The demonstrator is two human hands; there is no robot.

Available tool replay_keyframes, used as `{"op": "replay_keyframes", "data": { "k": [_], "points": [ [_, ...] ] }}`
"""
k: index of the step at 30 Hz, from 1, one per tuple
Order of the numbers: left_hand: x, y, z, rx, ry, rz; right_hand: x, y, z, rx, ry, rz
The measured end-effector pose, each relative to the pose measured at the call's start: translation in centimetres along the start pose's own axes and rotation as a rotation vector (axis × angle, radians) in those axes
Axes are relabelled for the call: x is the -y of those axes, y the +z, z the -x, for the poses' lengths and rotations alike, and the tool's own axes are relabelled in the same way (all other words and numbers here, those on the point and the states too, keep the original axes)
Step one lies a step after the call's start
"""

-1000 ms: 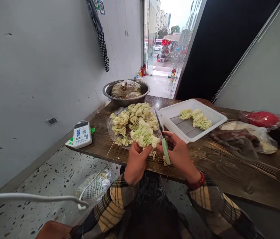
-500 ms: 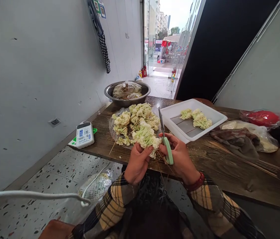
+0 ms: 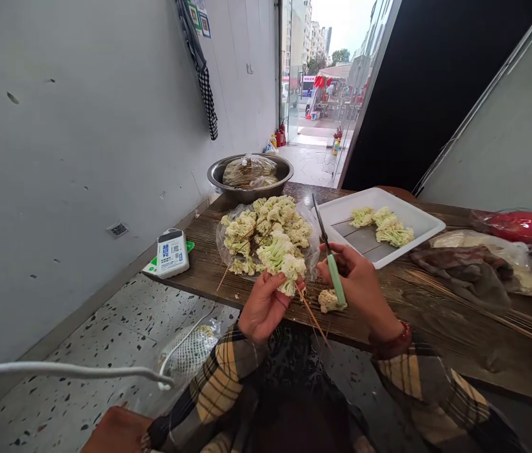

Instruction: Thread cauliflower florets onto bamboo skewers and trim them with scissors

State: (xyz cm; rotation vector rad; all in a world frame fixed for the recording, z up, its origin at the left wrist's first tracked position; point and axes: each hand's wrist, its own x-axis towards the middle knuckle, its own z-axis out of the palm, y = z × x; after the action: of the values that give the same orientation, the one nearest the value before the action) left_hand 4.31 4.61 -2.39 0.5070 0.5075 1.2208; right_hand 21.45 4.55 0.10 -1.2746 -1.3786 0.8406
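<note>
My left hand (image 3: 264, 305) is closed round a cauliflower floret (image 3: 276, 253), with thin wooden skewers (image 3: 311, 316) sticking out below it toward me. A little to the right, my right hand (image 3: 357, 286) grips green-handled scissors (image 3: 335, 277), whose dark blades point up and away. Under the scissors' handles, a small cauliflower piece (image 3: 329, 301) lies by the table's front edge. Just beyond my left hand, a heap of cauliflower (image 3: 279, 214) sits on a clear plastic bag, with skewers among the florets.
A white tray (image 3: 429, 221) with several florets stands at the right. Behind the heap is a metal basin (image 3: 216, 170) holding bagged skewers. A white box (image 3: 172, 255) lies left. Loose skewers (image 3: 497, 305), a brown cloth (image 3: 464, 270) and plastic bags lie on the right.
My right hand has moved right with the scissors, away from the floret in my left hand. The small cauliflower piece now shows below it. The view has shifted slightly.
</note>
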Motion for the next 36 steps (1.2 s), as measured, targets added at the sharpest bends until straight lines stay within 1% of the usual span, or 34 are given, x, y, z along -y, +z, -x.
{"op": "replay_keyframes", "data": {
  "k": [4,7,11,16,20,22,27,30,36],
  "points": [
    [-0.4,-0.4,0.2,-0.02,-0.005,0.013,-0.6,-0.8,-1.4,-0.068,-0.184,0.413],
    [-0.8,-0.9,0.3,-0.006,-0.011,-0.005,-0.7,-1.5,-1.1,-0.058,-0.251,0.547],
    [-1.0,-1.6,0.4,-0.016,-0.031,-0.009,-1.2,-2.5,0.7,0.002,-0.288,0.572],
    [-0.9,-1.9,0.2,-0.095,-0.066,0.07,-1.8,-3.5,3.0,0.112,-0.346,0.636],
    [-0.8,-2.0,0.2,-0.111,-0.089,0.096,-1.7,-4.5,4.4,0.146,-0.416,0.664],
    [-0.8,-1.8,0.1,-0.091,-0.094,0.123,-1.7,-4.9,4.9,0.162,-0.456,0.694],
    [-0.7,-0.7,0.2,0.024,-0.066,0.218,-1.8,-5.4,5.9,0.197,-0.511,0.796],
    [-0.8,-0.1,0.4,0.021,-0.062,0.237,-1.7,-5.2,6.2,0.197,-0.521,0.836],
    [-0.7,0.1,0.7,0.018,-0.094,0.193,-1.6,-4.8,6.3,0.209,-0.527,0.825]
  ]
}}
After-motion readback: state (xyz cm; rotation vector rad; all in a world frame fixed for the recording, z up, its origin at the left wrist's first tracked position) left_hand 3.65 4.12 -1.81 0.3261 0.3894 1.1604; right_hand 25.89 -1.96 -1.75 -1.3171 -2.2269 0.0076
